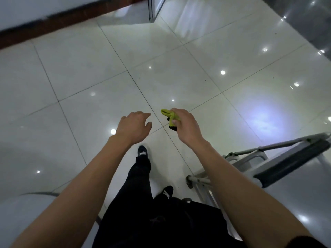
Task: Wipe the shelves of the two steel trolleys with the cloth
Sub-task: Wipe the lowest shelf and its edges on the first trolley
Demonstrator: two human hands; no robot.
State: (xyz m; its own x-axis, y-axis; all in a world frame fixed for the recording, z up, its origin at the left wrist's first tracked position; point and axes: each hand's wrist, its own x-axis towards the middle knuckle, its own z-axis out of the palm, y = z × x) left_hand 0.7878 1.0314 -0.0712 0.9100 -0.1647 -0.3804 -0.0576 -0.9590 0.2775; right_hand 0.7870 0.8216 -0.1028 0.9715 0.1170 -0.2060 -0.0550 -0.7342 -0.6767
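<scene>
Head view shows the right hand (pixel 185 126) pinching the bunched yellow cloth (pixel 170 116), left hand (pixel 133 127) loosely open beside it, steel trolley (pixel 279 163) near right, nearer the cloth hand.

Glossy white floor tiles (pixel 161 72) mirror round ceiling lights — a dark red-brown skirting board (pixel 53 20) runs along the far wall, and black trousers (pixel 141 185) end in dark shoes (pixel 142 151).

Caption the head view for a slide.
Right hand grips the yellow cloth, left hand open, steel trolley at right.
</scene>
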